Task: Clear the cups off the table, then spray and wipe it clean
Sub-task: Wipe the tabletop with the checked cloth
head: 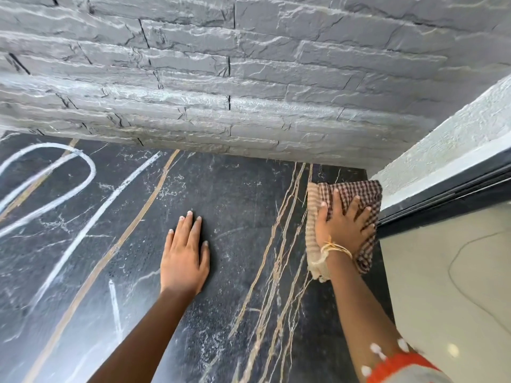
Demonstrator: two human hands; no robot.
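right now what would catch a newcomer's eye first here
First the right hand, fingers spread, pressing a brown checked cloth onto the far right corner of the black marble tabletop with gold veins. Next the left hand, flat on the marble mid-table, and the rough grey stone wall behind.

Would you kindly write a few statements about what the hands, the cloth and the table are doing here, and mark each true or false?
1. The right hand presses a checked cloth flat on the table. True.
2. The left hand holds a spray bottle. False: it rests flat on the table, holding nothing.
3. The cloth lies at the table's far right corner, near the stone wall. True.
4. Cups stand on the table between the hands. False: no cups are in view.
5. The table is plain white. False: it is dark marble with pale and golden veins.
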